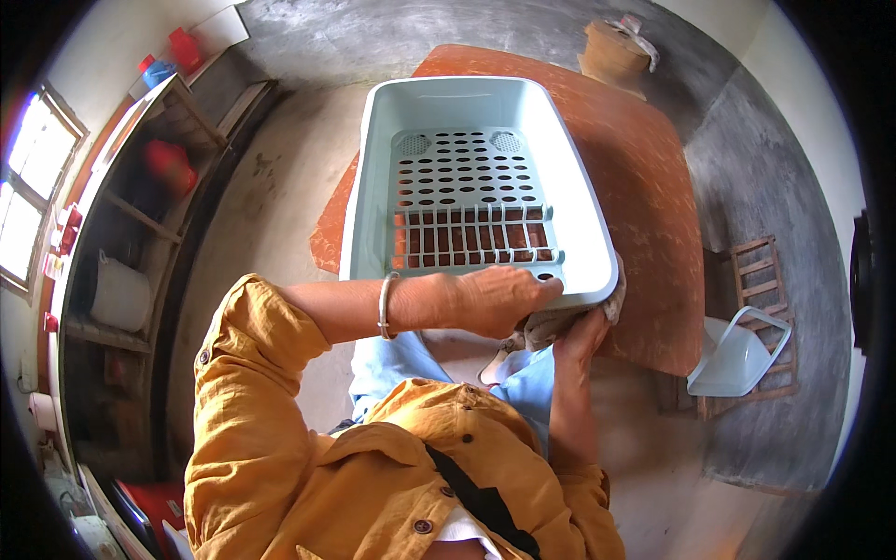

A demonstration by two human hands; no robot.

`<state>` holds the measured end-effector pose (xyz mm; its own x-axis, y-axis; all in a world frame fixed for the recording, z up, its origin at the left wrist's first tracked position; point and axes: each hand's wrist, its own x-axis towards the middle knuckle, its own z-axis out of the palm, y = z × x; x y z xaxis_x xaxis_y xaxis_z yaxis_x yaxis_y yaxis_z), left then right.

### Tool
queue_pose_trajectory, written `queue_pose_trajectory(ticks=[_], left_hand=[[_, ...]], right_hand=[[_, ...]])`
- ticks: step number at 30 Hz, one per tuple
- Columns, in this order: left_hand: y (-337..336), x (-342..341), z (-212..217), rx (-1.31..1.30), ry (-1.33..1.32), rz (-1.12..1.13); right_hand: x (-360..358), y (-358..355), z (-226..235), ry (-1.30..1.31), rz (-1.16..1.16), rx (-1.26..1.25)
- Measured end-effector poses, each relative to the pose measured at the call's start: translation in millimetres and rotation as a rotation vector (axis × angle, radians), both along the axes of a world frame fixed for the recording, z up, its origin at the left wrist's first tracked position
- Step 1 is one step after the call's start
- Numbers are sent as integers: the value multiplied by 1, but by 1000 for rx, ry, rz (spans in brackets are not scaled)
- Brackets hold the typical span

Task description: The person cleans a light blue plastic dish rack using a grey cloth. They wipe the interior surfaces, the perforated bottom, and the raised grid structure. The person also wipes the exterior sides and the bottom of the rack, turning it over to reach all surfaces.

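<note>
A pale blue-green plastic dish rack [367, 187] with oval drain holes and a row of prongs stands on the reddish-brown table [644, 215]. My left hand [499, 297] is closed over its near rim, toward the right side. Under the near right corner, my right hand [581, 338] has its fingers closed on a greyish cloth [549, 329]. That cloth is pressed against the outside of the rack, and part of it shows beyond the corner. The rack's near outer wall is mostly hidden by my left forearm and hand.
Dark wooden shelves [140, 233] run along the left wall, holding a white bucket [121, 291] and red items. At the far right stands a woven basket [614, 56]. A pale plastic container with a handle [733, 359] sits by a wooden slatted frame [761, 280] at the right.
</note>
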<state>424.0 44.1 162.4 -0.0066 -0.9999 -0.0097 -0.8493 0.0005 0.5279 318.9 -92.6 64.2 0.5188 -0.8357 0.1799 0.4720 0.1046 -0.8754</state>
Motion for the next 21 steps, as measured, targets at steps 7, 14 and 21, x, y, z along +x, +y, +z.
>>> queue_pose_trajectory(ticks=[7, 14, 21], left_hand=[[6, -9, -21, -182, -250, 46], [40, 24, 1, -118, -148, -169], [58, 42, -9, -278, -321, -93]], right_hand=[[-12, 17, -18, 158, -31, 3], [-4, 12, -31, 92, -4, -94], [21, 13, 28, 36, 154, -375]])
